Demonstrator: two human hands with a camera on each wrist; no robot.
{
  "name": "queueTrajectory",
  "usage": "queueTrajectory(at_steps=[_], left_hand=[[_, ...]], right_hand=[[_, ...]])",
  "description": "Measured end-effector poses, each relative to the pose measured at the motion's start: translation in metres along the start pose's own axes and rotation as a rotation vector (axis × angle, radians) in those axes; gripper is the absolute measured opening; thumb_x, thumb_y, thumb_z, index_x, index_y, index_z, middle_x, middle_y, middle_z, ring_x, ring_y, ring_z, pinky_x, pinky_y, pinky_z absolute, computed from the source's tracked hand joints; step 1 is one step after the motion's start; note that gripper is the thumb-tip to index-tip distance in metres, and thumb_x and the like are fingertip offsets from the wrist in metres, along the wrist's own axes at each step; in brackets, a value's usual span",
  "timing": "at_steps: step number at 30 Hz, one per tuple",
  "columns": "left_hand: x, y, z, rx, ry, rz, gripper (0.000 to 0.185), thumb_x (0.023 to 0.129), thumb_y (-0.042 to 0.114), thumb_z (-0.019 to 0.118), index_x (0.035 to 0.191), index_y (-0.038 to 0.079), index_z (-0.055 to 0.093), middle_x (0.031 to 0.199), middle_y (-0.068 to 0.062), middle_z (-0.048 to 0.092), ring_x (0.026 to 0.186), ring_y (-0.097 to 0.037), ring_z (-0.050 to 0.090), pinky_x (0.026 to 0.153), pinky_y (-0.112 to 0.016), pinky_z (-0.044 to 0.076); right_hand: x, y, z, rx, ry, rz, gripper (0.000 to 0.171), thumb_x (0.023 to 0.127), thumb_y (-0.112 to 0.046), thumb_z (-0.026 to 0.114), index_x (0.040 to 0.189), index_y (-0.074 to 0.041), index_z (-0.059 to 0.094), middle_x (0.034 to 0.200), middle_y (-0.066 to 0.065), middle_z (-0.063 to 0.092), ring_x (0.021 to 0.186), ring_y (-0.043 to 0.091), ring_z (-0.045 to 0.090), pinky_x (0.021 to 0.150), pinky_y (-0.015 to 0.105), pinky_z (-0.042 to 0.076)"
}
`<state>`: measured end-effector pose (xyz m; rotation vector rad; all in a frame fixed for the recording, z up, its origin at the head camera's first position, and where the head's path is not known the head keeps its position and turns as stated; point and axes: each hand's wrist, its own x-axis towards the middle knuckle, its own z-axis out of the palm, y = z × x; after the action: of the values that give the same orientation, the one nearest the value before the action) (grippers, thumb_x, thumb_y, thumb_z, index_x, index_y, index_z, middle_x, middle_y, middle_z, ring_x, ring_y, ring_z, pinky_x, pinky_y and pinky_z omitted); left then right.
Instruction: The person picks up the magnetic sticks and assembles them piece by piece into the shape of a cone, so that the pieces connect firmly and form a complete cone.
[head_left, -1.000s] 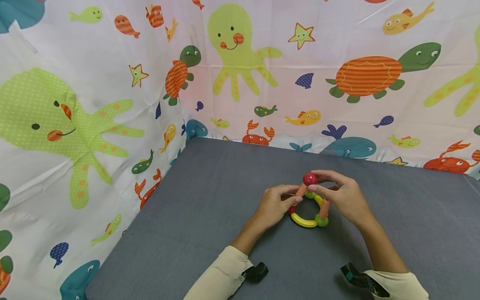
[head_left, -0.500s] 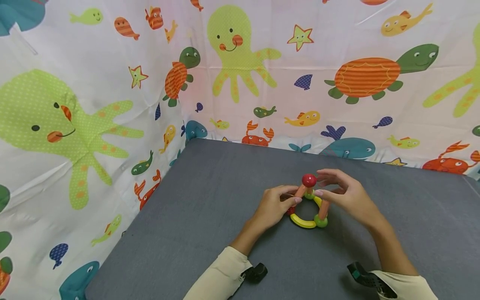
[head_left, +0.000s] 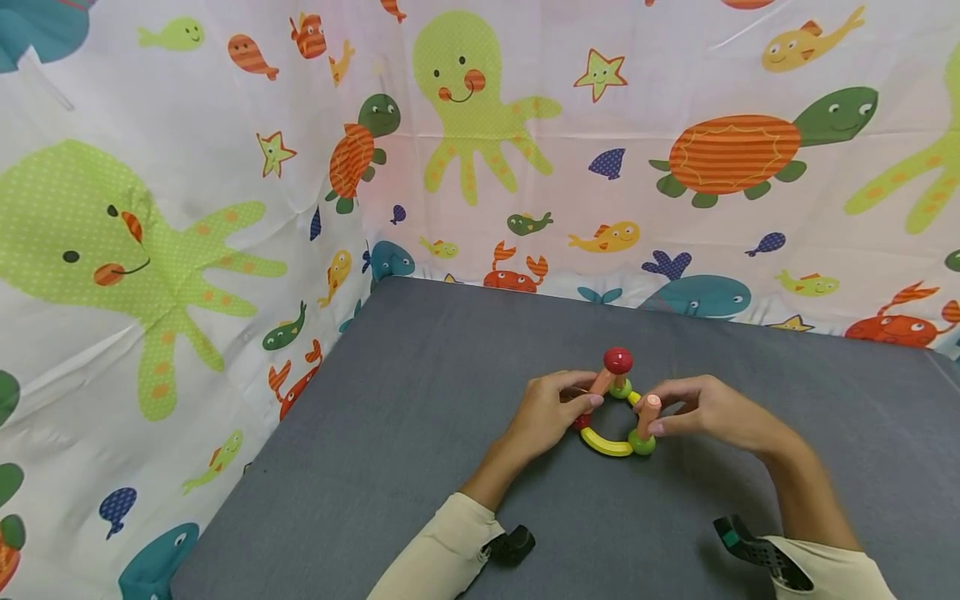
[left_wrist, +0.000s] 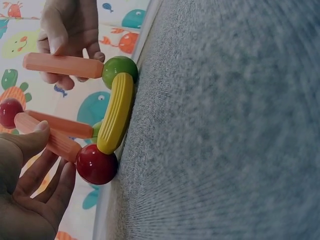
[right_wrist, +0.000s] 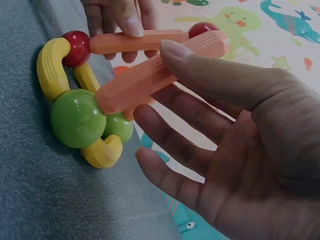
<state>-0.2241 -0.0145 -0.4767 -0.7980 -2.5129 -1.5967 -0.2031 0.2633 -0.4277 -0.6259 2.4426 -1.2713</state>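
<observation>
A ring of yellow curved sticks (head_left: 606, 443), joined by red and green balls, lies on the grey cloth. Three orange sticks rise from those balls. Two of them lean together under a red ball (head_left: 618, 360) at the top. My left hand (head_left: 551, 412) pinches the left orange stick (left_wrist: 62, 145), which stands on a lower red ball (left_wrist: 96, 164). On the right, my right hand (head_left: 708, 408) pinches another orange stick (right_wrist: 160, 75) between thumb and fingers. This one stands on the near green ball (right_wrist: 78, 118), and its upper end is bare.
Grey cloth (head_left: 420, 467) covers the table around the toy. A white curtain (head_left: 540, 50) printed with sea animals hangs along the back and left sides. A dark wrist device (head_left: 513, 546) sits at each sleeve.
My right hand has left the top red ball, moved right and down, and taken hold of the right orange stick. The left hand keeps its grip in place.
</observation>
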Motion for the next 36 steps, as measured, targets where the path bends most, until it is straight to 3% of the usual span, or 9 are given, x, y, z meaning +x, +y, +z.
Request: queueTrajectory(at_steps=[4, 9, 13, 19, 28, 36], left_hand=[[0.0, 0.0, -0.001, -0.009, -0.005, -0.007, 0.036, 0.099, 0.023, 0.077, 0.132, 0.009, 0.075, 0.119, -0.005, 0.077, 0.1, -0.004, 0.072, 0.088, -0.017, 0.056], [-0.001, 0.001, -0.002, -0.02, -0.007, -0.006, 0.035, 0.098, 0.021, 0.078, 0.131, 0.009, 0.075, 0.119, -0.005, 0.077, 0.1, -0.005, 0.073, 0.087, -0.017, 0.056], [-0.001, 0.003, -0.002, -0.029, -0.009, -0.01, 0.034, 0.098, 0.02, 0.078, 0.13, 0.009, 0.075, 0.117, -0.004, 0.077, 0.097, -0.005, 0.073, 0.086, -0.017, 0.056], [-0.001, 0.002, -0.001, -0.042, -0.013, -0.012, 0.034, 0.098, 0.021, 0.078, 0.13, 0.009, 0.075, 0.115, -0.004, 0.078, 0.095, -0.003, 0.073, 0.084, -0.016, 0.056], [0.0, 0.001, 0.0, -0.016, -0.017, 0.012, 0.031, 0.097, 0.025, 0.079, 0.125, 0.011, 0.078, 0.112, -0.001, 0.078, 0.092, -0.001, 0.071, 0.084, -0.017, 0.056], [-0.001, 0.003, -0.001, 0.013, -0.024, 0.013, 0.03, 0.096, 0.025, 0.08, 0.123, 0.012, 0.08, 0.111, 0.0, 0.078, 0.091, 0.002, 0.068, 0.082, -0.015, 0.055]], right_hand=[[0.002, 0.004, 0.002, 0.015, 0.014, -0.014, 0.026, 0.1, -0.023, 0.075, 0.121, -0.008, 0.077, 0.116, 0.007, 0.077, 0.106, 0.017, 0.069, 0.088, 0.029, 0.057], [0.003, 0.003, 0.003, -0.051, 0.103, 0.004, 0.021, 0.102, -0.027, 0.073, 0.116, -0.013, 0.079, 0.114, 0.0, 0.077, 0.105, 0.017, 0.069, 0.088, 0.031, 0.057], [0.005, 0.0, 0.005, -0.102, 0.154, 0.042, 0.029, 0.102, -0.032, 0.073, 0.124, -0.014, 0.077, 0.112, -0.001, 0.076, 0.103, 0.019, 0.068, 0.085, 0.036, 0.056], [0.011, -0.002, 0.012, -0.137, 0.192, 0.046, 0.037, 0.1, -0.033, 0.076, 0.13, -0.011, 0.075, 0.112, 0.003, 0.075, 0.1, 0.022, 0.065, 0.079, 0.033, 0.055], [0.014, -0.004, 0.019, -0.144, 0.217, 0.042, 0.036, 0.099, -0.032, 0.078, 0.127, -0.011, 0.077, 0.105, 0.002, 0.075, 0.095, 0.02, 0.064, 0.074, 0.032, 0.054], [0.015, -0.002, 0.019, -0.149, 0.206, 0.042, 0.033, 0.098, -0.035, 0.078, 0.123, -0.013, 0.078, 0.107, 0.002, 0.075, 0.097, 0.021, 0.066, 0.077, 0.034, 0.055]])
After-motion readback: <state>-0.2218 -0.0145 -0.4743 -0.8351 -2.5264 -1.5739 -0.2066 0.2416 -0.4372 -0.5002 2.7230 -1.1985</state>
